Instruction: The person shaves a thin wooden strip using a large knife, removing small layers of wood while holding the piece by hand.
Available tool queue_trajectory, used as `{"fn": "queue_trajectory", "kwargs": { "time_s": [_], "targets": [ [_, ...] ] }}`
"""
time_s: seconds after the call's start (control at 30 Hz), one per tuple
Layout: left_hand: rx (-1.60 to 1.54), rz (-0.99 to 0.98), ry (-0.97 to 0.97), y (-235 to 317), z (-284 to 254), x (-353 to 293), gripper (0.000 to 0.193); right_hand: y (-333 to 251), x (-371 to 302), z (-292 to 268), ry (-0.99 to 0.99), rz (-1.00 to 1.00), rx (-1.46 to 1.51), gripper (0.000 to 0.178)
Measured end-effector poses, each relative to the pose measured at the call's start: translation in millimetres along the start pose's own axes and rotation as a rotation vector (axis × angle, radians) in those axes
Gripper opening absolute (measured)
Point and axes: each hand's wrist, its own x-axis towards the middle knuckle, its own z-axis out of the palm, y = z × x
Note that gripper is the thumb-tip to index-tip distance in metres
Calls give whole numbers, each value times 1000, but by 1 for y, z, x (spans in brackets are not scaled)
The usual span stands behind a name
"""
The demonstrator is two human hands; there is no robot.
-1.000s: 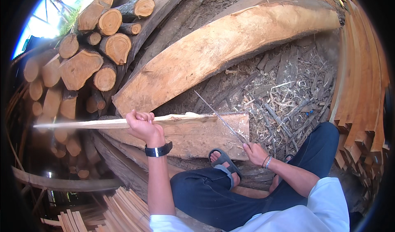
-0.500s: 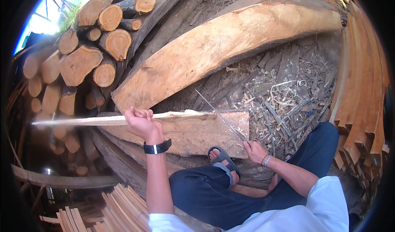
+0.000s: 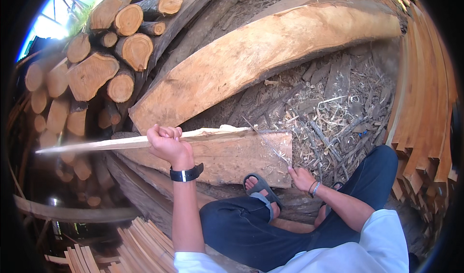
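A long pale wooden stick lies crosswise in my left hand, whose fingers are wrapped round it. Its left end tapers away past the log pile; its rough right end is just above the upper edge of a thick sawn plank. In my right hand, near the plank's right end, is the handle of a long, thin knife. The blade slants up and left across the plank's corner, its tip close to the stick's right end. Whether blade and stick touch, I cannot tell.
A large curved slab lies beyond the plank. Cut logs are stacked at the left. Wood shavings and sticks litter the ground at the right. Sawn boards stand at the far right, and thin strips lie at the lower left.
The knife's tip has swung right and down, nearer the stick's end. My left hand and the stick have barely shifted, with the stick's right end a little higher.
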Motion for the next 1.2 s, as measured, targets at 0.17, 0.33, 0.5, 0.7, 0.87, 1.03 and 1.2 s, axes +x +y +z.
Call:
{"fn": "queue_trajectory", "kwargs": {
  "time_s": [0.17,0.33,0.5,0.7,0.87,1.03,1.2],
  "targets": [
    [-11,0,-53,2,-2,-1,33,1,0,4,-60,46,18,68],
    [8,-9,-66,3,7,-7,33,2,1,0,-237,191,157,68],
    [43,-9,-98,1,3,-3,31,-18,-3,-15,-516,568,966,59],
    [80,20,-90,-1,0,-1,32,-34,-9,-18,-277,113,584,59],
    [85,28,-109,-1,7,-8,32,-15,-5,-3,-64,-24,80,65],
    [93,19,-121,-2,6,-9,32,8,-2,8,-72,42,-104,73],
    [55,15,-125,1,1,-5,33,9,-2,10,-268,234,456,69]
  ]
}}
